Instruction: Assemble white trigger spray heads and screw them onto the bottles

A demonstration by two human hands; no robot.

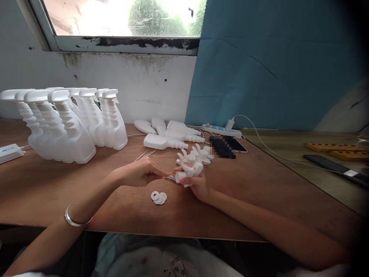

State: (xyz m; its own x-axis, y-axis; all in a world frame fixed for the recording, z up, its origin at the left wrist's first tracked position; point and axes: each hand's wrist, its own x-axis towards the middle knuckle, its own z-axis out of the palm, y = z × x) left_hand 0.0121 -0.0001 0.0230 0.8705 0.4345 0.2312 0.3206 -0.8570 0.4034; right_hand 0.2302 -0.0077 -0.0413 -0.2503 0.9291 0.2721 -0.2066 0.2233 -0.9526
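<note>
My right hand (198,187) grips a white trigger spray head (193,169), its round collar turned to the left. With fingers closed, my left hand (144,172) reaches to a thin pale piece (170,177) at that collar; too little of it shows to name it. Below and between my hands lie several flat white ring washers (159,197), overlapping on the brown tabletop (123,209). Just beyond my right hand sits a cluster of more white trigger spray heads (194,154). A few thin tubes (145,154) lie behind my left hand.
White spray bottles (77,130) with heads fitted stand in a group at the left. Several white bottles (164,141) lie on their sides at the back. Phones (223,146), a power strip (221,130) and a cable occupy the right rear. A window (127,19) is above.
</note>
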